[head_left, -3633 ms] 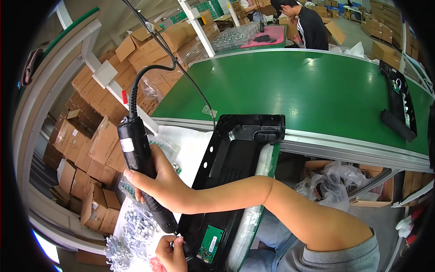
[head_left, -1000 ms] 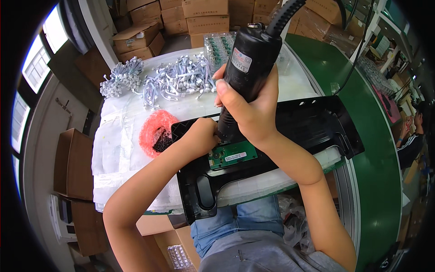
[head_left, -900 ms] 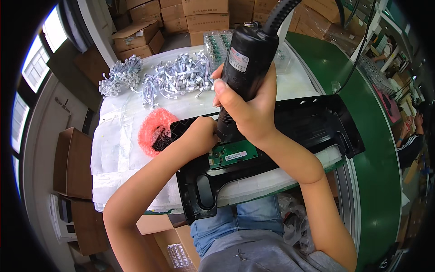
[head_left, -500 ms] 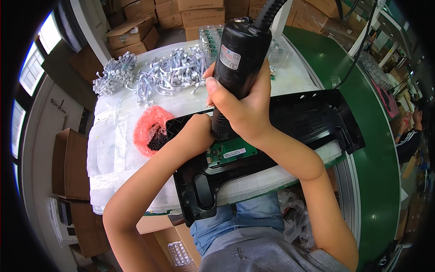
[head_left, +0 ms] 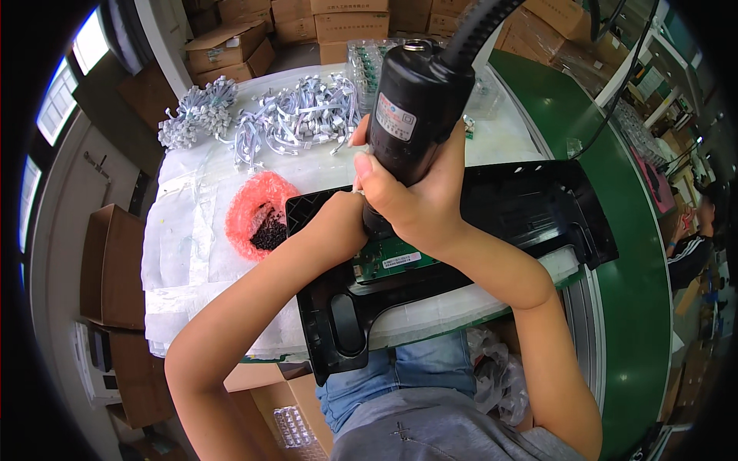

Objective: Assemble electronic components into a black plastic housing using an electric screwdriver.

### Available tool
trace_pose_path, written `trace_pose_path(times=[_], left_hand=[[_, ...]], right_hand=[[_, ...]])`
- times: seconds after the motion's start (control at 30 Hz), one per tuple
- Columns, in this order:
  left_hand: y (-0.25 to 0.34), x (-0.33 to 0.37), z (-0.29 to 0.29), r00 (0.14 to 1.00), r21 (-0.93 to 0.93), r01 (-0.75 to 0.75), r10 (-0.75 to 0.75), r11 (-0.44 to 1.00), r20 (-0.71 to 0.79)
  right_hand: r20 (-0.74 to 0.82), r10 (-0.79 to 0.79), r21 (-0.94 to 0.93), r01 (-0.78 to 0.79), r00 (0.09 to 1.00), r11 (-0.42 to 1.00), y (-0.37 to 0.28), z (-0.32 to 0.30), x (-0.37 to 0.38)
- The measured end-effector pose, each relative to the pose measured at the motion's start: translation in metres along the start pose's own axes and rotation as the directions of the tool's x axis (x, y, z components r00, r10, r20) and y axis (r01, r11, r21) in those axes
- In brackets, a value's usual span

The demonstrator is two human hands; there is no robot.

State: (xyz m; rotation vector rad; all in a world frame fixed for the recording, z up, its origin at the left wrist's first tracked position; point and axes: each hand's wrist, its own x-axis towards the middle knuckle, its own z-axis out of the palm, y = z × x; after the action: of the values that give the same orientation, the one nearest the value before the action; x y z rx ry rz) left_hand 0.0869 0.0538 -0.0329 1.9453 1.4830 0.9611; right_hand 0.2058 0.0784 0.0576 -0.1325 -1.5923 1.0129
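The green circuit board [head_left: 393, 250] lies in the black casing [head_left: 523, 203] on the table [head_left: 184, 315], where fastening seems under way, the right hand [head_left: 423, 206] gripping a corded driver [head_left: 421, 100], the left hand [head_left: 334, 223] at its nose, hold hidden, the next move likely calling for steady pressure.

Table [head_left: 181, 269]: white-covered and loaded!
Black housing [head_left: 515, 206]: across it, one corner overhanging!
Red bubble wrap [head_left: 244, 209]: right by the housing's left end!
Cable bundles [head_left: 304, 115]: two heaps beyond the housing!
Clear trays [head_left: 364, 65]: farther beyond it!
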Motion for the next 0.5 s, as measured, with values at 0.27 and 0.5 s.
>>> trace_pose_path(times=[0.27, 0.5], left_hand=[[-0.004, -0.002, 0.000, 1.000, 0.028, -0.016, 0.016, 0.999, -0.010], [-0.009, -0.001, 0.001, 0.999, -0.005, 0.038, -0.038, 0.999, 0.000]], right_hand=[[0.066, 0.060, -0.016, -0.059, 0.996, 0.998, 0.009, 0.001, 0.005], [0.112, 0.083, -0.048, -0.078, 0.990, 0.996, 0.012, -0.003, 0.010]])
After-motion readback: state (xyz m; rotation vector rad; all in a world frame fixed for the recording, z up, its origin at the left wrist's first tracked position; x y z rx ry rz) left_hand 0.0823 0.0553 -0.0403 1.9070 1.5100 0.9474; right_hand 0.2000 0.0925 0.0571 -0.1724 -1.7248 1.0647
